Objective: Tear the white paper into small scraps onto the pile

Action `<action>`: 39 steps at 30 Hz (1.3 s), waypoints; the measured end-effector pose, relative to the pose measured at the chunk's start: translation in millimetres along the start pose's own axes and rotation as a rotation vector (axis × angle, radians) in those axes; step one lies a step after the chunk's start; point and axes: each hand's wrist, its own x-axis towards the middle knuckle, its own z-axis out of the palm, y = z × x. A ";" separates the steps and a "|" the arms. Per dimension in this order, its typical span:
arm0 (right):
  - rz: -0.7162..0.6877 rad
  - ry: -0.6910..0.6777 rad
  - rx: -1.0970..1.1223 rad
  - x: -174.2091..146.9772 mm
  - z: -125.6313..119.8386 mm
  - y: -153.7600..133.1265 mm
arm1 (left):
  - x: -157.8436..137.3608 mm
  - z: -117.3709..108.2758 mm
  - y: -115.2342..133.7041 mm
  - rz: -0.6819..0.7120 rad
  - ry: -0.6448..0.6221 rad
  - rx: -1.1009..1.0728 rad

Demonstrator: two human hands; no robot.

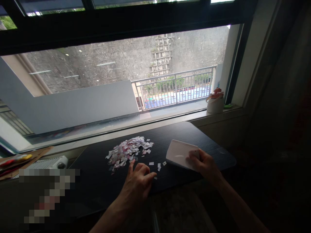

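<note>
A heap of small paper scraps (128, 149), white with some pinkish ones, lies on the dark tabletop (97, 186). My left hand (139, 178) is at the near edge of the heap, palm down. Its index finger points at the scraps and its thumb sticks out to the right, with nothing visible in its grasp. A few loose scraps (159, 166) lie to the right of its fingers. In my right hand (206, 165) is a pale, shallow scoop-like tray (181, 153), gripped at its right end. The tray is tilted, its wide end facing left towards the loose scraps.
Beyond the table runs a window sill (145, 124), with a white pot-like container (215, 103) at its right. A white ridged appliance (46, 165) and cardboard (29, 157) with coloured items stand at the left. The table's right corner (230, 160) is rounded.
</note>
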 end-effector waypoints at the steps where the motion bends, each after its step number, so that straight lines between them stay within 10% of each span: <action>1: 0.017 -0.037 0.059 -0.2 -0.3 -1.7 | -1.6 0.4 1.8 0.037 -0.008 0.000; 17: 0.030 -0.292 0.185 -37.2 44.5 -24.9 | -67.2 9.9 -60.9 -0.386 0.373 -0.084; 31: 0.052 -0.328 0.115 -65.8 47.1 -32.7 | -67.0 11.5 -56.0 -0.595 0.545 -0.262; 39: -0.011 -0.224 0.066 -18.2 65.7 -33.2 | -66.5 13.1 -58.2 -0.610 0.569 -0.260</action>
